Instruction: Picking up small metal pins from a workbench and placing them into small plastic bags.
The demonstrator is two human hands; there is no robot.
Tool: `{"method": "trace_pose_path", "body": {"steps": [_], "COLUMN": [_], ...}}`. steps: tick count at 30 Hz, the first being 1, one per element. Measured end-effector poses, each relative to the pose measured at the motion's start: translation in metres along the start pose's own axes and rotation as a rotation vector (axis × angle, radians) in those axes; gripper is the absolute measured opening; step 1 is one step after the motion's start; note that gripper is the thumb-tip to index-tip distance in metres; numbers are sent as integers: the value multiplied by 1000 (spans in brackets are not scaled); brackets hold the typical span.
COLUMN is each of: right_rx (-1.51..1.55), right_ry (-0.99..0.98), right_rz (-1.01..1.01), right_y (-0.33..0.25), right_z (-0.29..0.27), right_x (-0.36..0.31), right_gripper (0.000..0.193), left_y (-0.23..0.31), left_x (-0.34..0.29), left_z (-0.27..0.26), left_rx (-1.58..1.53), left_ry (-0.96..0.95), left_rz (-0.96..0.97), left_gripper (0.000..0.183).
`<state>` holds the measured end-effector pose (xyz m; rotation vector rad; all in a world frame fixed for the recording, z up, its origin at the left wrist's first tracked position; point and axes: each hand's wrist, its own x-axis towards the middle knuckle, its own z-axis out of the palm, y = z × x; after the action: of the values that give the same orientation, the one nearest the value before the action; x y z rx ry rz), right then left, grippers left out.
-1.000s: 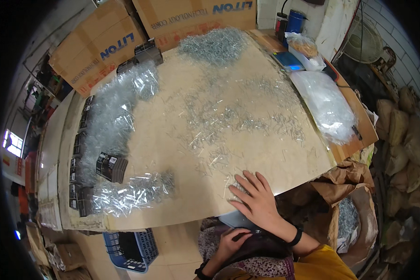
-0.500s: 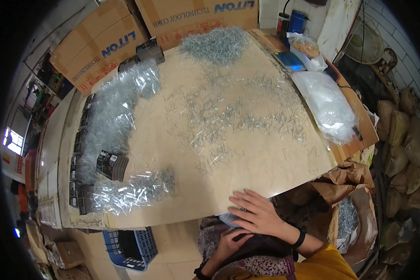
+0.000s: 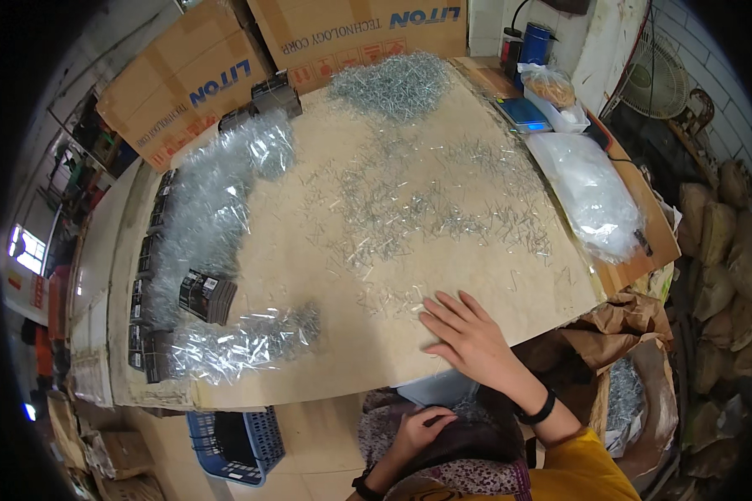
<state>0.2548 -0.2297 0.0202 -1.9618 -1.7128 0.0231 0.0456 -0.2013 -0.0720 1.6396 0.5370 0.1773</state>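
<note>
The right hand [image 3: 474,344], palm down with fingers slightly spread, was over the near edge of the pale, smooth tabletop [image 3: 292,259], near the thin, silvery metal pins [image 3: 422,204] scattered across its middle. Below that edge, the left hand [image 3: 420,432] was curled near a grey-blue container [image 3: 437,389], partly hidden; whether it pinched anything could not be told.
</note>
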Motion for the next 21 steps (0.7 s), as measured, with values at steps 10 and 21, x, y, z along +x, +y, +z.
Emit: {"method": "trace_pose_path", "body": {"steps": [10,21], "right_rx": [122,380], "right_ry": [26,192], "right_rz": [78,29], "right_y": [-4,-9], "right_z": [-16,8], "right_x": [-28,-117], "right_gripper": [52,31], "left_y": [14,17], "left_x": [-3,-2], "left_z": [-2,-1], "left_rx": [35,-40], "left_ry": [-15,-32], "left_rz": [50,-8], "left_gripper": [10,8]}}
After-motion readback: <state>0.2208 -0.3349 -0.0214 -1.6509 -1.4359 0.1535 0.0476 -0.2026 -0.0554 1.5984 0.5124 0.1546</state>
